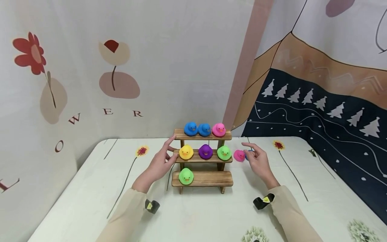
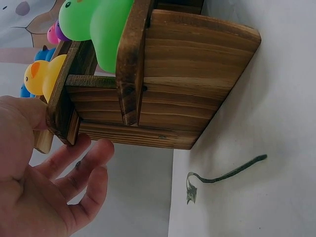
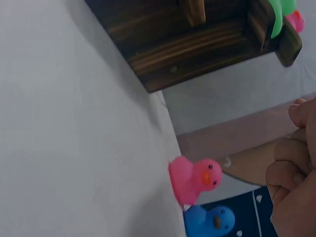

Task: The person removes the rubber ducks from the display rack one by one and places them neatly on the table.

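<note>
A three-tier wooden stand [image 1: 208, 178] holds small rubber ducks. Two blue ducks [image 1: 190, 129] and a pink duck [image 1: 219, 129] sit on the top tier. The middle tier bears a yellow duck [image 1: 186, 152], a purple duck [image 1: 205, 152] and a green duck [image 1: 224, 153]; another green duck [image 1: 186, 176] is at the bottom left. My left hand [image 1: 158, 164] touches the stand's left side, thumb at the middle tier's end. Right of the stand, my right hand [image 1: 259, 164] is near a loose pink duck [image 3: 190, 178] and a partly hidden blue duck [image 3: 210, 220], visibly holding nothing.
The stand is on a white flower-printed cloth [image 1: 205, 215] over the table. Behind it hangs a pale printed curtain [image 1: 181, 67], with a dark tree-patterned section [image 1: 317, 117] at the right. Black wrist cameras are worn below both hands.
</note>
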`<action>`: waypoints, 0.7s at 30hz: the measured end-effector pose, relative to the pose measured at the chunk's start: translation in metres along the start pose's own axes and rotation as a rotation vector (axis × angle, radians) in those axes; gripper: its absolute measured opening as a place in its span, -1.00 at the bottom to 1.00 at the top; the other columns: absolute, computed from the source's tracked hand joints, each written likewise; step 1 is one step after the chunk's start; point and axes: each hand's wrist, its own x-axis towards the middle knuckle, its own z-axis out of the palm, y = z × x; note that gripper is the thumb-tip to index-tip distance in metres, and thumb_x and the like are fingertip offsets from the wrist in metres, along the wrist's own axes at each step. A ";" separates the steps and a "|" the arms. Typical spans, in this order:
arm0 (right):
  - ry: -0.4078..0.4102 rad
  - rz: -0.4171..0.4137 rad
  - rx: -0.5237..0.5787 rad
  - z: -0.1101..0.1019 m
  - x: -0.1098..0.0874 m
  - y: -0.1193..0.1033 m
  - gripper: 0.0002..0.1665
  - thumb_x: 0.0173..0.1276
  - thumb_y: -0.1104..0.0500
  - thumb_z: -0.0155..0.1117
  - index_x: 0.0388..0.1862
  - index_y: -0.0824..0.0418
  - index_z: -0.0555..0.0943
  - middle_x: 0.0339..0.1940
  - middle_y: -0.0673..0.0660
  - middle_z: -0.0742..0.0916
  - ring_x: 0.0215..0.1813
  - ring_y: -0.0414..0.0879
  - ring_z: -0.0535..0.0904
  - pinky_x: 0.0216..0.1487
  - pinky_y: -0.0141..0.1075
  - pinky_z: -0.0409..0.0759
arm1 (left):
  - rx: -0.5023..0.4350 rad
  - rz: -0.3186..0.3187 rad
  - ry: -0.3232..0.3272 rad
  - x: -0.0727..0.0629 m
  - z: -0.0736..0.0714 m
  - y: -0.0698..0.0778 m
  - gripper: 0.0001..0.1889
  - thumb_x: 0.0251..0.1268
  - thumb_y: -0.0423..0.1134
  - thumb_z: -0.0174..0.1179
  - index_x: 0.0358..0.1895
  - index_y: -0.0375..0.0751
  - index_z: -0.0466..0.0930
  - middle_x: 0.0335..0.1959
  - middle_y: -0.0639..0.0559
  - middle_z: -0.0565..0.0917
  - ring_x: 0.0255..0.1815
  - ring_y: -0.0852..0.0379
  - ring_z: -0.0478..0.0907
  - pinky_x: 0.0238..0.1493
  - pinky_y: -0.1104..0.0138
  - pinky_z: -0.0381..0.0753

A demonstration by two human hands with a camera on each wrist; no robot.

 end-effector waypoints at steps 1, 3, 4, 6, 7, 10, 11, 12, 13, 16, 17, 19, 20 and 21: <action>0.002 -0.018 0.000 0.001 0.000 -0.003 -0.66 0.41 0.43 0.06 0.14 0.45 0.50 -0.75 -0.06 0.29 -0.69 -0.34 0.16 -0.66 -0.41 0.17 | 0.000 0.000 0.000 0.000 0.000 0.000 -0.24 0.40 -0.30 0.10 0.53 0.09 -0.11 0.07 -0.25 0.50 -0.41 0.12 0.46 -0.34 0.31 0.50; 0.005 -0.050 0.000 0.003 -0.001 -0.008 -0.67 0.40 0.44 0.07 0.13 0.46 0.51 -0.74 -0.04 0.29 -0.69 -0.34 0.17 -0.65 -0.41 0.18 | 0.000 -0.001 -0.001 0.000 0.000 0.001 -0.25 0.40 -0.30 0.10 0.53 0.09 -0.11 0.07 -0.25 0.50 -0.40 0.12 0.46 -0.34 0.31 0.50; 0.007 -0.062 0.002 0.004 -0.001 -0.010 -0.67 0.39 0.44 0.07 0.12 0.46 0.51 -0.74 -0.03 0.29 -0.68 -0.34 0.17 -0.65 -0.41 0.18 | 0.001 -0.002 -0.002 0.000 0.000 0.001 -0.25 0.40 -0.30 0.10 0.53 0.09 -0.11 0.07 -0.25 0.50 -0.40 0.12 0.46 -0.34 0.31 0.50; 0.010 -0.083 0.004 0.005 -0.002 -0.016 -0.68 0.39 0.45 0.08 0.10 0.46 0.53 -0.74 -0.03 0.29 -0.69 -0.33 0.17 -0.66 -0.40 0.19 | 0.002 -0.004 -0.003 0.000 -0.001 0.001 -0.25 0.40 -0.30 0.10 0.53 0.09 -0.11 0.08 -0.25 0.50 -0.40 0.12 0.45 -0.33 0.31 0.50; 0.010 -0.089 0.009 0.006 -0.003 -0.018 -0.69 0.38 0.45 0.09 0.09 0.46 0.53 -0.75 -0.03 0.29 -0.69 -0.33 0.17 -0.66 -0.40 0.18 | 0.001 -0.005 -0.003 0.000 -0.001 0.001 -0.25 0.40 -0.30 0.10 0.53 0.09 -0.11 0.08 -0.25 0.50 -0.40 0.12 0.45 -0.33 0.31 0.50; 0.001 -0.108 0.018 0.008 -0.004 -0.024 -0.70 0.38 0.46 0.08 0.07 0.47 0.53 -0.75 -0.05 0.29 -0.69 -0.32 0.17 -0.66 -0.40 0.18 | -0.001 -0.008 -0.002 0.000 -0.001 0.001 -0.25 0.40 -0.30 0.09 0.53 0.09 -0.11 0.08 -0.25 0.50 -0.40 0.12 0.45 -0.34 0.31 0.49; -0.006 -0.115 0.018 0.009 -0.005 -0.026 -0.70 0.38 0.46 0.07 0.07 0.48 0.53 -0.75 -0.06 0.29 -0.69 -0.33 0.17 -0.66 -0.40 0.18 | -0.002 -0.009 -0.002 0.000 0.000 0.001 -0.25 0.40 -0.30 0.09 0.53 0.09 -0.11 0.08 -0.25 0.50 -0.40 0.12 0.45 -0.34 0.31 0.49; -0.012 -0.121 0.020 0.010 -0.005 -0.027 -0.70 0.38 0.47 0.07 0.07 0.48 0.53 -0.75 -0.07 0.29 -0.68 -0.33 0.17 -0.66 -0.40 0.18 | -0.002 -0.011 -0.002 0.000 0.000 0.001 -0.25 0.40 -0.30 0.10 0.53 0.10 -0.11 0.08 -0.25 0.50 -0.40 0.12 0.45 -0.34 0.31 0.49; -0.017 -0.129 0.023 0.010 -0.006 -0.028 -0.70 0.38 0.47 0.07 0.06 0.49 0.53 -0.75 -0.08 0.28 -0.68 -0.34 0.16 -0.66 -0.39 0.18 | -0.001 -0.014 -0.003 0.000 0.000 0.001 -0.24 0.40 -0.30 0.10 0.53 0.10 -0.11 0.08 -0.24 0.50 -0.40 0.12 0.45 -0.34 0.32 0.50; -0.024 -0.157 0.041 0.014 -0.006 -0.026 -0.71 0.36 0.49 0.07 0.05 0.49 0.54 -0.75 -0.09 0.27 -0.69 -0.34 0.15 -0.67 -0.37 0.17 | 0.001 -0.020 -0.006 0.000 0.000 0.002 -0.24 0.40 -0.29 0.10 0.53 0.11 -0.12 0.08 -0.24 0.50 -0.39 0.11 0.45 -0.33 0.32 0.50; -0.024 -0.162 0.049 0.016 -0.006 -0.024 -0.70 0.36 0.49 0.07 0.05 0.48 0.54 -0.76 -0.09 0.27 -0.69 -0.34 0.14 -0.67 -0.37 0.15 | 0.002 -0.022 -0.007 0.000 0.000 0.002 -0.24 0.40 -0.29 0.10 0.53 0.11 -0.12 0.08 -0.23 0.50 -0.39 0.11 0.45 -0.33 0.32 0.50; -0.027 -0.170 0.061 0.018 -0.005 -0.018 -0.69 0.37 0.47 0.08 0.07 0.45 0.55 -0.76 -0.10 0.27 -0.70 -0.33 0.13 -0.68 -0.37 0.14 | 0.004 -0.022 -0.005 -0.001 0.000 0.002 -0.24 0.40 -0.29 0.10 0.53 0.12 -0.12 0.07 -0.23 0.50 -0.38 0.11 0.45 -0.34 0.32 0.50; -0.030 -0.171 0.065 0.020 -0.005 -0.015 -0.68 0.38 0.46 0.09 0.08 0.42 0.55 -0.76 -0.10 0.27 -0.70 -0.33 0.14 -0.68 -0.37 0.14 | 0.004 -0.022 -0.003 -0.001 0.000 0.002 -0.24 0.40 -0.29 0.11 0.53 0.12 -0.12 0.07 -0.23 0.50 -0.38 0.11 0.45 -0.34 0.33 0.50; -0.034 -0.167 0.064 0.021 -0.004 -0.012 -0.67 0.38 0.44 0.10 0.10 0.40 0.56 -0.76 -0.10 0.27 -0.70 -0.33 0.14 -0.68 -0.38 0.15 | 0.005 -0.023 0.000 -0.001 0.000 0.002 -0.24 0.40 -0.28 0.11 0.53 0.13 -0.11 0.07 -0.23 0.50 -0.38 0.11 0.45 -0.34 0.33 0.50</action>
